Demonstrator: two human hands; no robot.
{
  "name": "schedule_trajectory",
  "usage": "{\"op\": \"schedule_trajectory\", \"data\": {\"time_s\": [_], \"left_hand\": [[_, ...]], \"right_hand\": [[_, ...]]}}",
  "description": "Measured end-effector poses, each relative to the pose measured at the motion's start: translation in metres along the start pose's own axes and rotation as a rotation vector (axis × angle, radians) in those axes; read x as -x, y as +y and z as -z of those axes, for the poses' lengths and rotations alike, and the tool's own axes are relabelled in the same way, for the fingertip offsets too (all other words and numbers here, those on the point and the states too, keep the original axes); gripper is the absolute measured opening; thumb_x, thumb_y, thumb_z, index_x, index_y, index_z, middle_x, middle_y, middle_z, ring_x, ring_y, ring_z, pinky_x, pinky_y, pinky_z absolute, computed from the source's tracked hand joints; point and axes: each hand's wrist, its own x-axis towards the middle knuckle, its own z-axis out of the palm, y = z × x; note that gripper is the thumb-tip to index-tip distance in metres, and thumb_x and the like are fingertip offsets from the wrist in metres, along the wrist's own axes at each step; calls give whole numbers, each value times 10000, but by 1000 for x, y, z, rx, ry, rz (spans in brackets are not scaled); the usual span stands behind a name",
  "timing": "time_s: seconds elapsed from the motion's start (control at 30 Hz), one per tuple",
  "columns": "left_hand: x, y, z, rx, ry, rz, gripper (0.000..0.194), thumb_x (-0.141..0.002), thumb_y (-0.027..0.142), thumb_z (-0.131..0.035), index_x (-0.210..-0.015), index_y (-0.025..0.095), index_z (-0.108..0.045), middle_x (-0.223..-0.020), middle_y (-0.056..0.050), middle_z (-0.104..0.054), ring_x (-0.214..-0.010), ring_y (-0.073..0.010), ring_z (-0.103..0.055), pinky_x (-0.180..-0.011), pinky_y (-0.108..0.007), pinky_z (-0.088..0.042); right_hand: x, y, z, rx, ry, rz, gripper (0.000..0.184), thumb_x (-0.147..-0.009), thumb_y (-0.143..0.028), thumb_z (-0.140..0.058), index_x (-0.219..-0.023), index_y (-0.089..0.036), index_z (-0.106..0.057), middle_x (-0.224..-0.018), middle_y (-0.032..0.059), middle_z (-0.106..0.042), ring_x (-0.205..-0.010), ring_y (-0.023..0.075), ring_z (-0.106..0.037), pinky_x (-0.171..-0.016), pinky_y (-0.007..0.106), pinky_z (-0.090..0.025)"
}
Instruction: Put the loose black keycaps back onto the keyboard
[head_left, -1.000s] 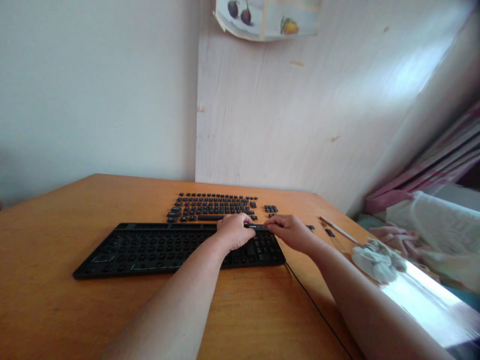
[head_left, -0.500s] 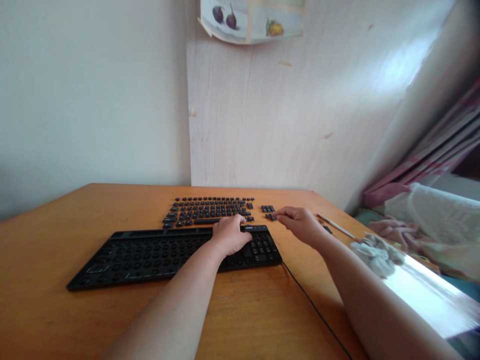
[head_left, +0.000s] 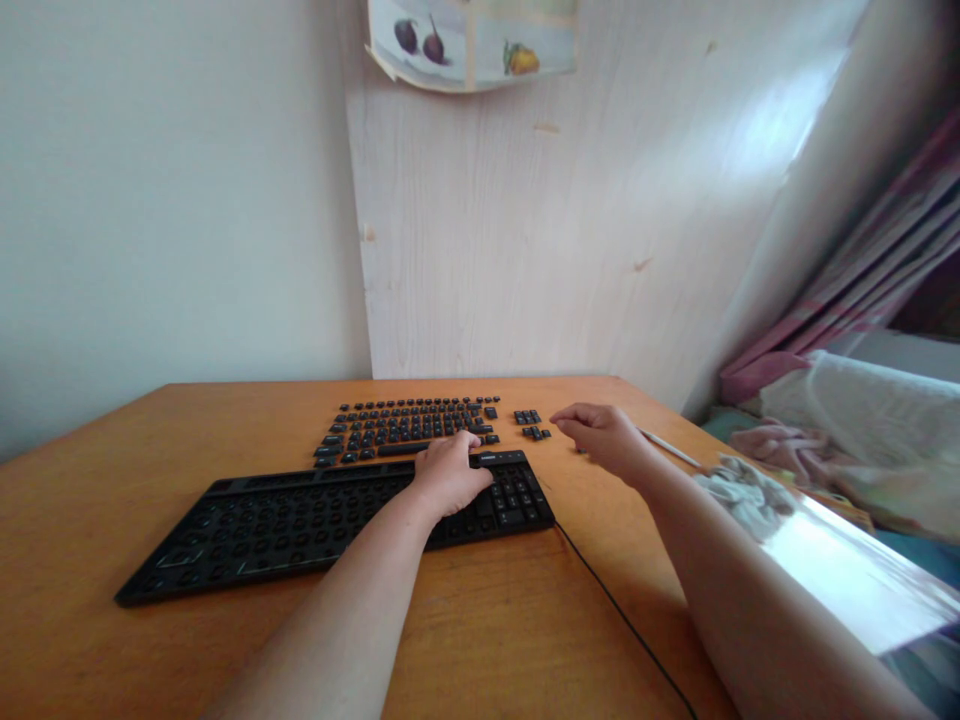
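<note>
A black keyboard (head_left: 255,535) lies at a slant on the table, most of its left and middle part without keycaps, while keycaps show on the number pad (head_left: 517,490). My left hand (head_left: 448,475) holds the keyboard near the number pad, fingers over its far edge and thumb on top. To the right, my right hand (head_left: 604,432) is raised with thumb and fingertips pinched together; whether something small is between them I cannot make out. Just left of these fingertips lie two small groups of loose keycaps (head_left: 527,417). Rows of loose keycaps (head_left: 405,428) lie behind the keyboard.
From the keyboard's right end a black cable (head_left: 615,605) runs toward the front edge. A thin pale stick (head_left: 670,447) and a crumpled cloth (head_left: 746,495) lie to the right, near a shiny white surface (head_left: 847,570). A wall (head_left: 480,250) stands behind the table (head_left: 465,630).
My right hand has drawn back from the nearer small keycap group, up and to the right. My left hand stays on the keyboard. The view has shifted slightly.
</note>
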Motion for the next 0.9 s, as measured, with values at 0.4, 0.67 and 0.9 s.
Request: {"op": "schedule_trajectory", "data": {"time_s": [0.4,0.67,0.9], "left_hand": [[-1,-2,-1,21,-13,14,498,-677,404,-628,-1152,286,-536,-1223,-54,-606,-1172,-270,-512,-946,-354,-371],[-1,1,1,59,-9,31,392,-775,457,-539,-1124,279,-544,-1239,-35,-610,-1184,-237,-514,-952,-336,-372],[0,2,2,70,-5,28,370,-777,415,-536,-1113,261,-551,-1254,-43,-603,-1194,-234,-510,-952,-330,-379]], "right_hand": [[-2,4,10,-35,35,-100,308,-762,-359,-543,-936,-169,-712,-577,5,-557,-510,106,-482,-423,202,-338],[-8,18,22,57,55,-70,252,-734,-312,-540,-835,-148,-703,-643,24,-620,-569,121,-510,-496,224,-373],[-14,50,32,331,-58,-108,199,-675,-218,-556,-783,-151,-709,-686,34,-661,-579,125,-541,-525,227,-368]]}}
